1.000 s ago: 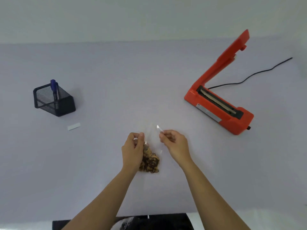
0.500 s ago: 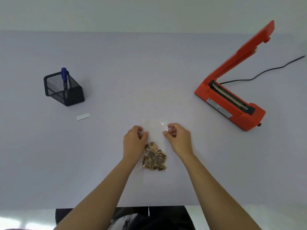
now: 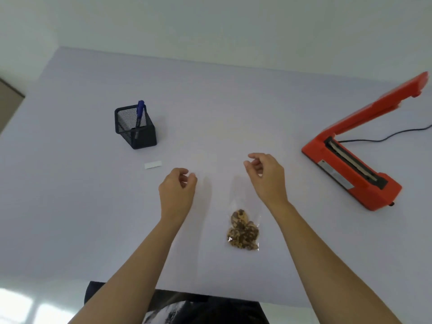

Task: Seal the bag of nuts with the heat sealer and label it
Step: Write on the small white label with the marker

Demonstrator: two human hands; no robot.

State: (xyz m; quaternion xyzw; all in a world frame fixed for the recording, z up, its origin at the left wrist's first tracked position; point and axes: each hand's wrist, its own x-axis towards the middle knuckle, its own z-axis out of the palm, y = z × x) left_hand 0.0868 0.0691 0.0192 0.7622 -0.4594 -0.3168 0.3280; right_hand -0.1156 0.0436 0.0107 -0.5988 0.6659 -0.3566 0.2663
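A clear plastic bag of nuts [image 3: 243, 232] lies flat on the pale table, its clear top end pointing away from me. My left hand [image 3: 177, 190] hovers to the left of the bag with fingers loosely curled and holds nothing. My right hand [image 3: 265, 176] hovers beyond and just right of the bag's top, fingers apart and empty. The orange heat sealer [image 3: 350, 174] stands at the right with its arm raised. A small white label [image 3: 153, 164] lies on the table left of my left hand.
A black mesh pen holder [image 3: 135, 128] with a blue marker [image 3: 139, 113] stands at the left, behind the label. The sealer's black cord [image 3: 385, 136] trails off to the right. The table's near edge [image 3: 70, 279] runs just before my body.
Both hands have let go of the bag's top and lifted apart; the bag now lies alone on the table. The view has swung left and tilted.
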